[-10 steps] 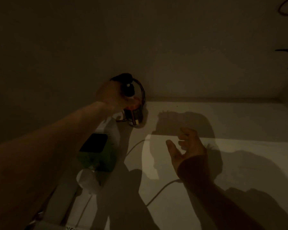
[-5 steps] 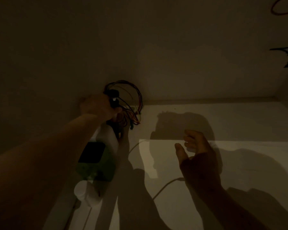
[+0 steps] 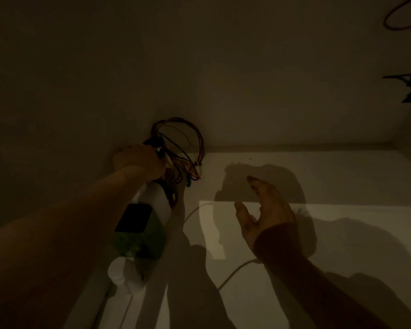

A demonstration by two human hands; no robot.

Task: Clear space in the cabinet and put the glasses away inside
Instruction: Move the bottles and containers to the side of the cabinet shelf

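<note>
The left hand [image 3: 138,162] is clenched on a bundle of coloured wires [image 3: 183,148] in the cabinet's far left corner, the right hand [image 3: 266,212] hovers spread and empty over the bare shelf [image 3: 342,176], and no glasses are in view.

The left hand [image 3: 138,162] now sits lower and further left in the corner, its wire bundle [image 3: 180,148] fanned into open loops; the right hand [image 3: 268,214] spreads wider.
</note>
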